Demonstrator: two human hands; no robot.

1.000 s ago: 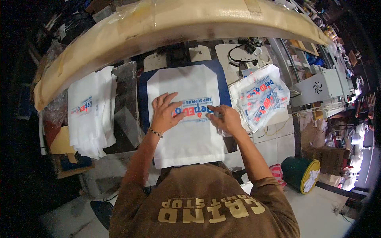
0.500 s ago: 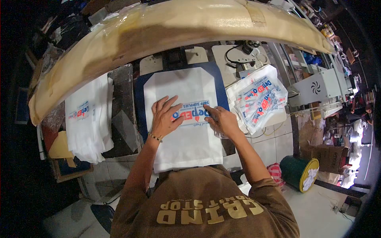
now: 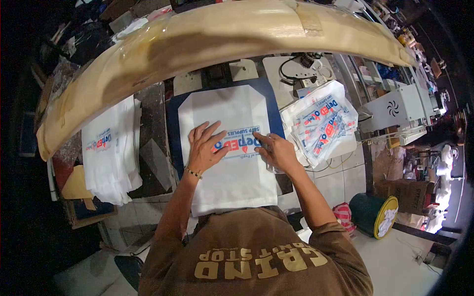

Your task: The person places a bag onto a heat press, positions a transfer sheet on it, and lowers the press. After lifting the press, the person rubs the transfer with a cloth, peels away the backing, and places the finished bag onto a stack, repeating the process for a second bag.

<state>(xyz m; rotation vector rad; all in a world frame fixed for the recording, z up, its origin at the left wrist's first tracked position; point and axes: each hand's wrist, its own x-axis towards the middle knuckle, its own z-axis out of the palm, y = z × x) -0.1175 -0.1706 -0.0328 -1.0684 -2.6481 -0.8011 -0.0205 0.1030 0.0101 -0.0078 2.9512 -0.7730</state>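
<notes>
A white fabric bag [image 3: 232, 185] lies flat over a dark blue platen [image 3: 273, 106] in front of me. Across its middle is a print sheet [image 3: 243, 143] with blue and red lettering, partly hidden by my hands. My left hand [image 3: 205, 148] rests on the bag with fingers spread, its thumb at the left edge of the lettering. At the right end of the print, my right hand [image 3: 279, 152] touches down with index finger and thumb apart; its other fingers are partly hidden. A bit of clear film seems to show below this hand.
Printed white bags [image 3: 111, 153] are stacked on the left. On the right lies a pile of lettered transfer sheets [image 3: 323, 123]. A long, tan wrapped beam [image 3: 207, 34] arches across the far side. A grey machine box [image 3: 392, 108] and a green bin [image 3: 368, 214] stand to the right.
Both hands stay in nearly the same place on the bag and print. The view has shifted very slightly.
</notes>
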